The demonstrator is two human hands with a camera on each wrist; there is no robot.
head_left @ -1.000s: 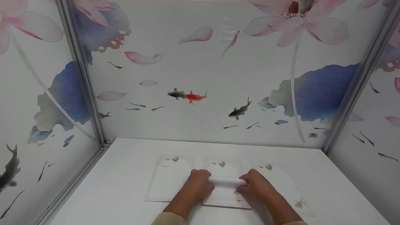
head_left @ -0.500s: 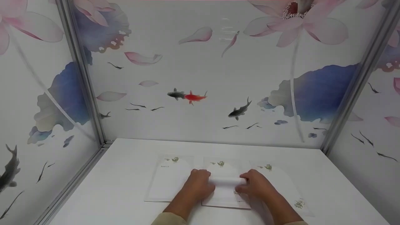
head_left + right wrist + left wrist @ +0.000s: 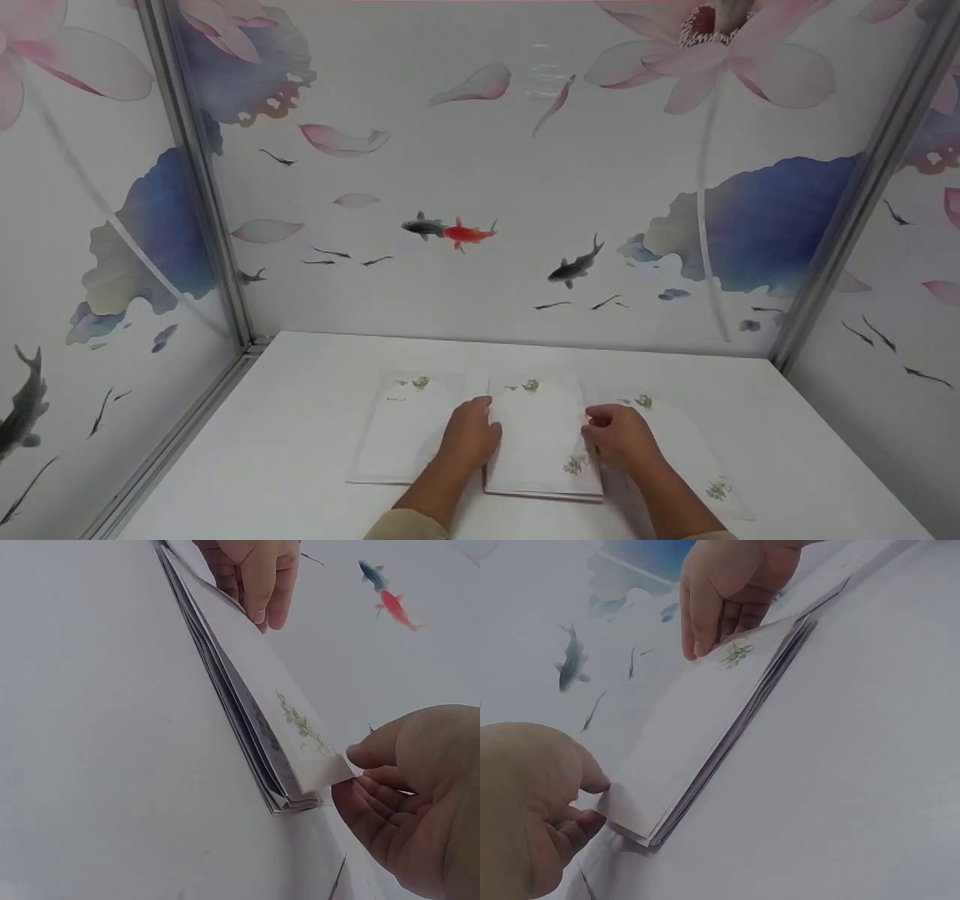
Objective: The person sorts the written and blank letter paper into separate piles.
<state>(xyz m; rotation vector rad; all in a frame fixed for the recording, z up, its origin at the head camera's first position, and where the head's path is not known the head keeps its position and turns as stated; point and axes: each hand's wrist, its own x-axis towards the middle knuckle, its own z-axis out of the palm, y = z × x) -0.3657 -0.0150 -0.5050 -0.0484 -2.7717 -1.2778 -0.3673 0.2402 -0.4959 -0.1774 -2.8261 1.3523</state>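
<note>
A stack of white paper with green plant prints lies in the middle of the table in the head view. My left hand is at the left edge of its top sheet. In the left wrist view, the thumb and fingers of that hand pinch the sheet's edge. At the opposite side, my right hand pinches the right edge of the same sheet. The right wrist view shows this near corner lifted a little off the layers beneath. The lower sheets show only along the stack's near side.
Another printed sheet lies left of the stack, partly under the left forearm. To the right is a further printed sheet, partly hidden by the right arm. Panels with lotus and fish pictures enclose the white table.
The raised, curled edge of the sheet between my hands has gone down, and the sheet now lies nearly flat over the stack. Both hands have shifted slightly outward to its sides.
</note>
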